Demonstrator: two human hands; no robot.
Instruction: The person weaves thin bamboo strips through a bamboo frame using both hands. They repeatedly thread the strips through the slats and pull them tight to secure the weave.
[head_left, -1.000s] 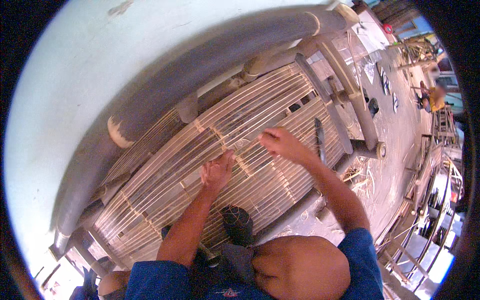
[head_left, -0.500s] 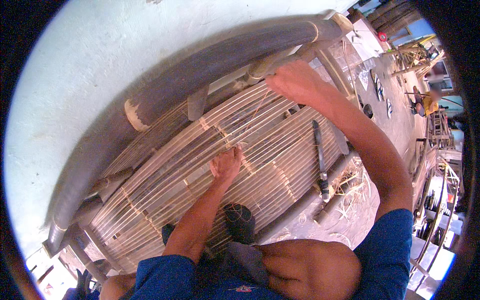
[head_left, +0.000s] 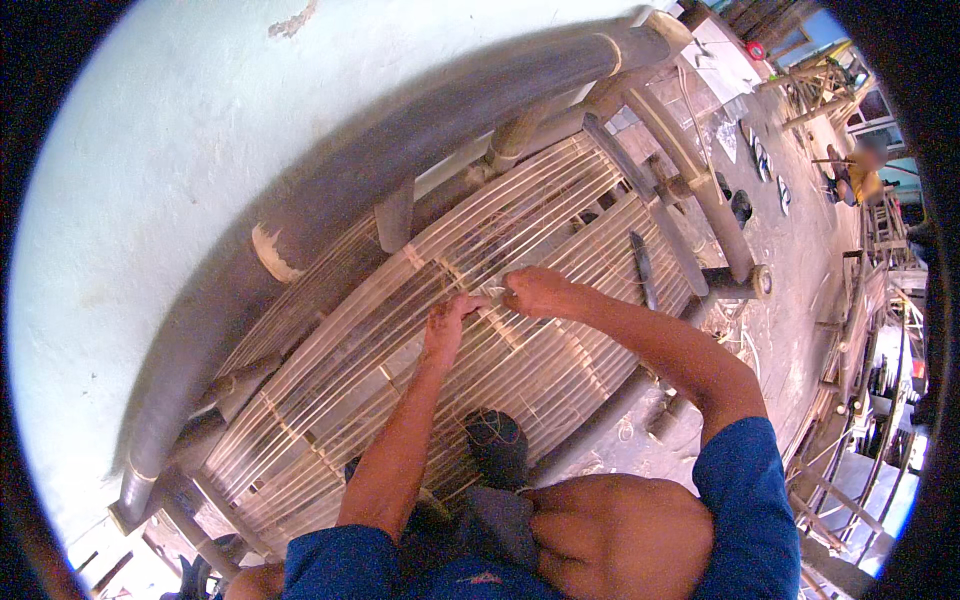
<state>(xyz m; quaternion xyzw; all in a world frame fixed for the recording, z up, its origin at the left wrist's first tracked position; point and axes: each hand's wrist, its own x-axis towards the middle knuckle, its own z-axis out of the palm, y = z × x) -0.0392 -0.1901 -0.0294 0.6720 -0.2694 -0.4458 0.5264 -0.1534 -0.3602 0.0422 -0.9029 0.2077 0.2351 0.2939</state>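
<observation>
A seat of thin pale bamboo slats (head_left: 330, 370) spans a thick dark bamboo bench frame (head_left: 400, 140). Over the middle of the slats, at a crosswise row of bindings, my two hands almost meet. My left hand (head_left: 447, 325) pinches a thin pale binding strip (head_left: 489, 293) between thumb and finger. Just right of it, my right hand (head_left: 538, 292) is closed with its fingertips at the same strip; the exact grip is blurred. A knife with a dark blade (head_left: 642, 268) lies on the slats to the right, its handle partly hidden behind my right forearm.
A dark rounded object (head_left: 497, 448) with a thin loop of strip on it sits near my legs. A pale wall (head_left: 180, 160) rises behind the bench. Sandals (head_left: 762, 160) and shavings lie on the floor at right. Another person (head_left: 862, 175) sits far right.
My right hand has come down and left from the far slats to beside my left hand. The strand stretched between them is no longer drawn out. The view has shifted slightly.
</observation>
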